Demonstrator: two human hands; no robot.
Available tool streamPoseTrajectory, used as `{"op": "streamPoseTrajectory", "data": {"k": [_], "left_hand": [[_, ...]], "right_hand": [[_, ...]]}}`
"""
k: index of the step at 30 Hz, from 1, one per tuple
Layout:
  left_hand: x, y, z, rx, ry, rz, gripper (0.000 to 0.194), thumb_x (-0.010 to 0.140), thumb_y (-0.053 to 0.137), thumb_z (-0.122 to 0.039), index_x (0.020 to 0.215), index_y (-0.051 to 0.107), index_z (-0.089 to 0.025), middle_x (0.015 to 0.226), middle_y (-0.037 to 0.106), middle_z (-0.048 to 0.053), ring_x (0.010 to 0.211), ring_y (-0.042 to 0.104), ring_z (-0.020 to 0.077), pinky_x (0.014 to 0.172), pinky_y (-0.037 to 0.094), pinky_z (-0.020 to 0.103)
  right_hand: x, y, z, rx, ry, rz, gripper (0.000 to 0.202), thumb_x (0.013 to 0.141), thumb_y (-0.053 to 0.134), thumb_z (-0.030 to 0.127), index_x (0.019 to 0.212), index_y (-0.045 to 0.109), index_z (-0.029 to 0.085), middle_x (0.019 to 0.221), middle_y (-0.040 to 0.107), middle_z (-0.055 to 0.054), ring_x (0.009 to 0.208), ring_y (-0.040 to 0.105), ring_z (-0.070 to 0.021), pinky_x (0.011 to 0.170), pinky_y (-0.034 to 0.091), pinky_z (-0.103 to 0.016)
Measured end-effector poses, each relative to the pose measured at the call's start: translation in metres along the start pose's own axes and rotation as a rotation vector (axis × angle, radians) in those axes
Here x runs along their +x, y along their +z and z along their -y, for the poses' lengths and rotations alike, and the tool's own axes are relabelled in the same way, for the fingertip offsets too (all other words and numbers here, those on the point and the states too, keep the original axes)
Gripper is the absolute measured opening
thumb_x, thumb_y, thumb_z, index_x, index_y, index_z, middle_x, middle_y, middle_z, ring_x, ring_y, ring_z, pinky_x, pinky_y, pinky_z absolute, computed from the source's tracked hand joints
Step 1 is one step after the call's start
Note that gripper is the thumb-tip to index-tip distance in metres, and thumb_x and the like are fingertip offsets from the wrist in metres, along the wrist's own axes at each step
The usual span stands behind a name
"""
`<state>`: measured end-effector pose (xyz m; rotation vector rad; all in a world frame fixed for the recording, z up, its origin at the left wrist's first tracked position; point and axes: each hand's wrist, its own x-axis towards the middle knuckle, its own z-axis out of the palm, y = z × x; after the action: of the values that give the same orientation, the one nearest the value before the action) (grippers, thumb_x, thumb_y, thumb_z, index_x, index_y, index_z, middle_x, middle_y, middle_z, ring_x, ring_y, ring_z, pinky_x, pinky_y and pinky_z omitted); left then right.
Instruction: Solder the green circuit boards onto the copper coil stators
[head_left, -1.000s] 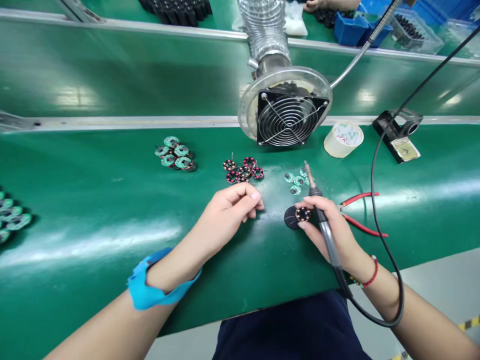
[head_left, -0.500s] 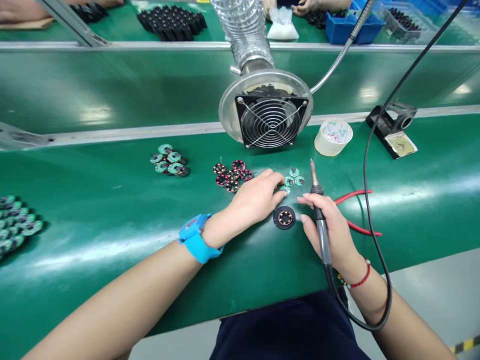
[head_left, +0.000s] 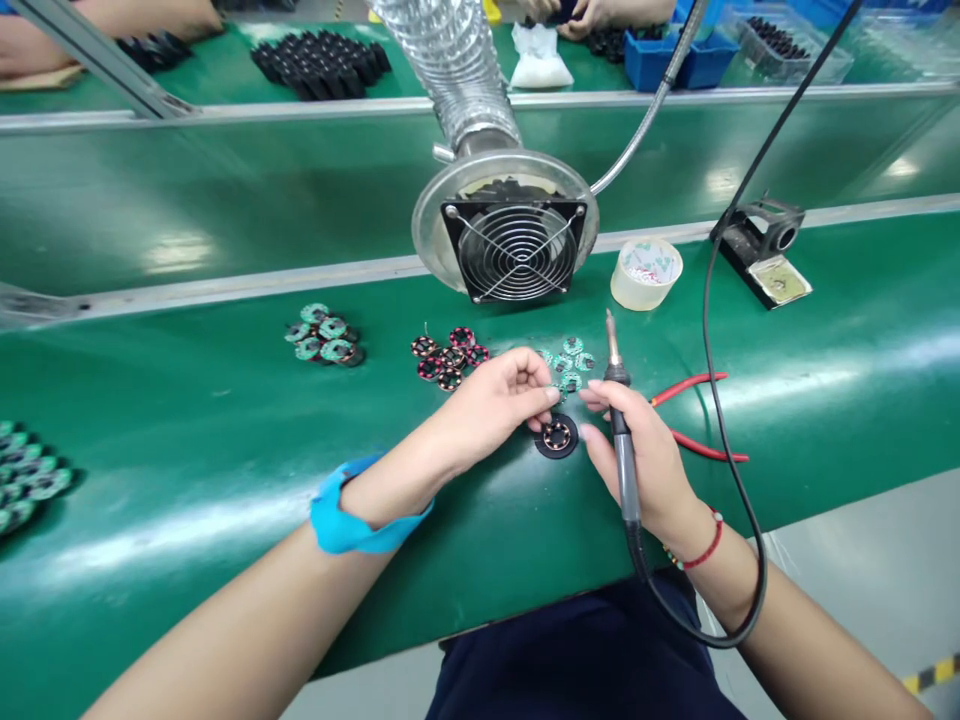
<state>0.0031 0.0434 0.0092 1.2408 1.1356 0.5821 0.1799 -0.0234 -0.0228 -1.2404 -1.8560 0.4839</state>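
Observation:
My left hand [head_left: 510, 395] is closed in a pinch just above a black round base [head_left: 556, 452]. A small green circuit board seems to be between its fingertips, mostly hidden by them. On the base lies a ring-shaped copper coil core [head_left: 557, 436]. Several round green circuit boards [head_left: 573, 346] lie on the bench just beyond the fingers. My right hand [head_left: 649, 440] grips a soldering iron [head_left: 625, 465], its tip pointing up and away from me. The thumb of that hand is close to the base's right side.
Several coil cores [head_left: 451, 357] lie left of the boards, and board-topped cores [head_left: 322, 335] stand farther left. A fume-extractor fan [head_left: 521, 250] hangs above the bench. Beyond are a tape roll [head_left: 646, 275] and iron stand [head_left: 765, 250]. Red-handled pliers [head_left: 701, 455] lie right; the iron's cable [head_left: 709, 330] crosses there.
My left hand has drawn back from the circuit boards toward the black base, its fingers now pinched together. My right hand keeps its hold on the soldering iron. The whole view has shifted slightly.

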Motion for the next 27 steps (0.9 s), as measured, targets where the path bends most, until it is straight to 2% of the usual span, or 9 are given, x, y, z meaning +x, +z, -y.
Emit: {"op": "streamPoseTrajectory", "data": {"k": [3, 8, 11, 13, 15, 18, 20, 23, 27], "left_hand": [[-0.018, 0.006, -0.009, -0.191, -0.019, 0.027, 0.016, 0.076, 0.063, -0.026, 0.075, 0.049, -0.018, 0.060, 0.056, -0.005, 0.056, 0.054, 0.0110, 0.058, 0.042, 0.025], [-0.036, 0.010, -0.015, -0.142, 0.079, -0.030, 0.020, 0.079, 0.062, -0.027, 0.068, 0.048, -0.018, 0.066, 0.049, -0.005, 0.062, 0.045, 0.0091, 0.060, 0.037, 0.023], [-0.040, 0.003, -0.009, 0.011, 0.089, -0.011, 0.023, 0.086, 0.054, -0.035, 0.070, 0.048, -0.019, 0.068, 0.049, -0.003, 0.065, 0.046, 0.0123, 0.063, 0.040, 0.027], [-0.040, -0.002, 0.000, 0.219, 0.149, -0.023, 0.019, 0.087, 0.054, -0.036, 0.079, 0.053, -0.019, 0.078, 0.054, 0.000, 0.074, 0.051, 0.0159, 0.070, 0.043, 0.031], [-0.039, -0.004, 0.010, 0.461, 0.270, -0.011, 0.017, 0.085, 0.059, -0.031, 0.097, 0.057, -0.018, 0.099, 0.059, 0.006, 0.094, 0.054, 0.0216, 0.085, 0.045, 0.038], [-0.033, -0.002, 0.028, 0.727, 0.422, 0.100, 0.035, 0.085, 0.059, -0.019, 0.119, 0.053, -0.017, 0.121, 0.056, 0.012, 0.113, 0.048, 0.0271, 0.100, 0.040, 0.046], [-0.028, 0.002, 0.037, 0.806, 0.464, 0.117, 0.030, 0.087, 0.056, -0.017, 0.117, 0.055, -0.016, 0.118, 0.058, 0.012, 0.108, 0.050, 0.0274, 0.097, 0.042, 0.047], [-0.026, 0.006, 0.045, 0.815, 0.499, 0.052, 0.019, 0.090, 0.054, -0.019, 0.108, 0.058, -0.016, 0.109, 0.060, 0.010, 0.101, 0.051, 0.0262, 0.091, 0.043, 0.045], [-0.028, 0.011, 0.048, 0.812, 0.506, -0.001, 0.019, 0.090, 0.053, -0.019, 0.108, 0.057, -0.018, 0.110, 0.060, 0.009, 0.101, 0.052, 0.0255, 0.087, 0.044, 0.042]], "right_hand": [[0.007, 0.003, 0.016, -0.028, -0.066, -0.077, 0.047, 0.091, 0.061, 0.024, 0.134, 0.040, 0.026, 0.113, 0.065, -0.009, 0.097, 0.064, -0.0249, 0.082, 0.057, -0.044], [0.020, 0.007, 0.039, -0.154, -0.151, -0.102, 0.041, 0.094, 0.056, 0.023, 0.132, 0.042, 0.027, 0.098, 0.064, -0.007, 0.085, 0.062, -0.0240, 0.073, 0.055, -0.042], [0.023, 0.004, 0.036, -0.181, -0.180, -0.029, 0.037, 0.094, 0.053, 0.020, 0.130, 0.046, 0.027, 0.095, 0.065, -0.007, 0.081, 0.060, -0.0239, 0.071, 0.054, -0.042], [0.021, -0.002, 0.026, -0.123, -0.154, 0.040, 0.040, 0.092, 0.055, 0.017, 0.129, 0.046, 0.027, 0.102, 0.066, -0.007, 0.087, 0.061, -0.0242, 0.076, 0.055, -0.043], [0.018, -0.009, 0.015, -0.028, -0.055, 0.085, 0.045, 0.090, 0.056, 0.014, 0.131, 0.045, 0.028, 0.111, 0.066, -0.007, 0.099, 0.063, -0.0241, 0.085, 0.055, -0.044], [0.012, -0.017, 0.003, 0.082, 0.079, 0.098, 0.051, 0.089, 0.059, 0.016, 0.135, 0.041, 0.029, 0.121, 0.063, -0.007, 0.106, 0.064, -0.0226, 0.091, 0.054, -0.044], [0.008, -0.020, 0.000, 0.118, 0.112, 0.113, 0.052, 0.089, 0.061, 0.018, 0.135, 0.041, 0.029, 0.123, 0.063, -0.008, 0.107, 0.064, -0.0220, 0.090, 0.055, -0.043], [0.005, -0.018, 0.002, 0.132, 0.104, 0.178, 0.051, 0.089, 0.062, 0.018, 0.135, 0.041, 0.029, 0.119, 0.064, -0.007, 0.106, 0.065, -0.0212, 0.091, 0.056, -0.042], [0.006, -0.012, 0.005, 0.123, 0.059, 0.246, 0.051, 0.089, 0.062, 0.018, 0.135, 0.041, 0.029, 0.118, 0.065, -0.007, 0.110, 0.064, -0.0223, 0.096, 0.054, -0.045]]}}
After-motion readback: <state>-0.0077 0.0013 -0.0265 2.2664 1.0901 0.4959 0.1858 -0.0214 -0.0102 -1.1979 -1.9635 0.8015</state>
